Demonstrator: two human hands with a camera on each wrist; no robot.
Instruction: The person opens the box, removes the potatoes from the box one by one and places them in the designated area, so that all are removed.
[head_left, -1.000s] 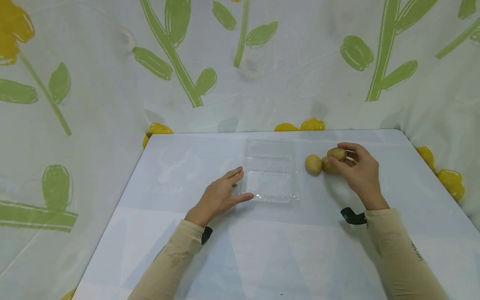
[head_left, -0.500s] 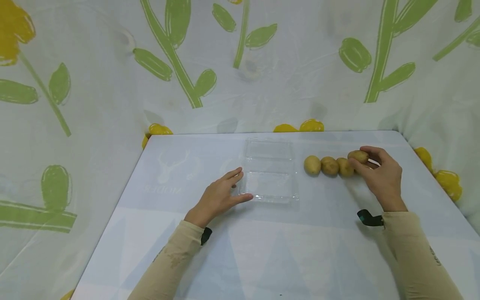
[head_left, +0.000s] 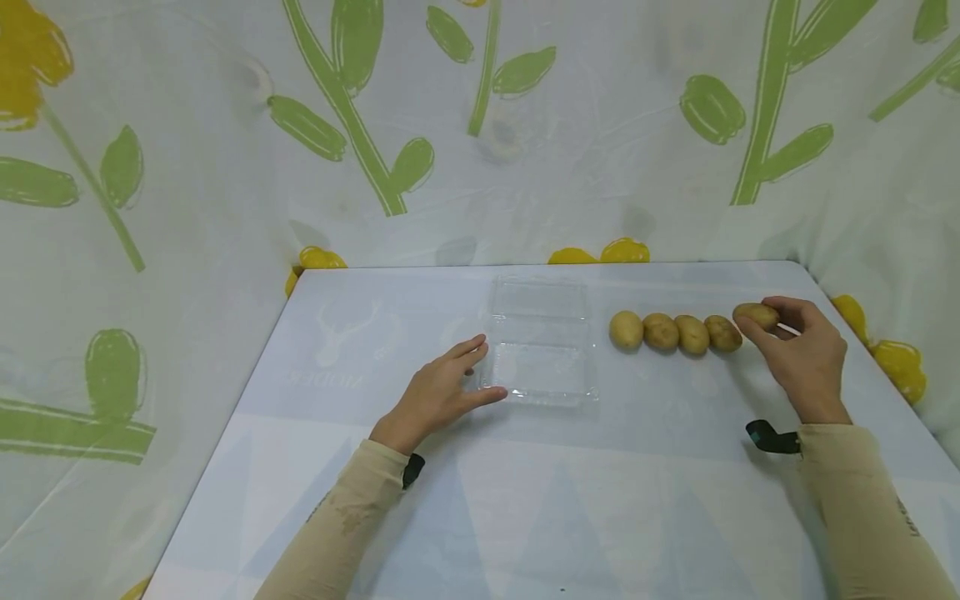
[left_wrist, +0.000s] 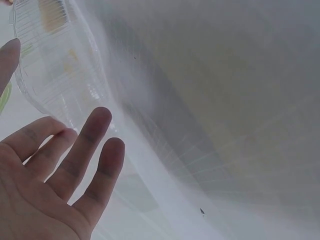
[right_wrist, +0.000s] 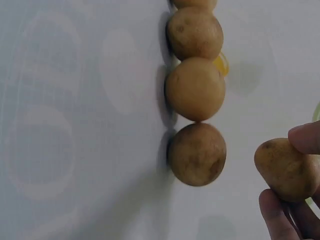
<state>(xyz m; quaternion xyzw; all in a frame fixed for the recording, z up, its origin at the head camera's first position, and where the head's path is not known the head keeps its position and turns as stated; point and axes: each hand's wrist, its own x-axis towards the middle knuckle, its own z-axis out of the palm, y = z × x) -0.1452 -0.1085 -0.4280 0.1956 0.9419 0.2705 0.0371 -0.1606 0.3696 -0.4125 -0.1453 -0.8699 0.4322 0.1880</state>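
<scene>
A clear plastic tray [head_left: 542, 367] lies on the table, its ribbed wall [left_wrist: 52, 65] showing in the left wrist view. My left hand [head_left: 433, 390] is at its left side, thumb and fingers spread and relaxed, fingertips right at the edge. To the right of the tray, several potatoes stand in a row touching one another, from a pale potato [head_left: 626, 331] to a browner potato [head_left: 723, 334] at the right end. Just beyond that end, my right hand [head_left: 808, 354] pinches another potato [right_wrist: 285, 167] between thumb and fingers, apart from the row in the right wrist view.
The white table [head_left: 600, 492] has faint blue printed shapes. Its far edge meets a hanging cloth [head_left: 600, 167] with green leaves and yellow flowers, which also closes off the sides. A black band piece [head_left: 772, 437] juts out near my right wrist.
My right hand, holding the potato, has moved rightward along the row, uncovering potatoes that it hid before. The left hand and the tray stay where they were.
</scene>
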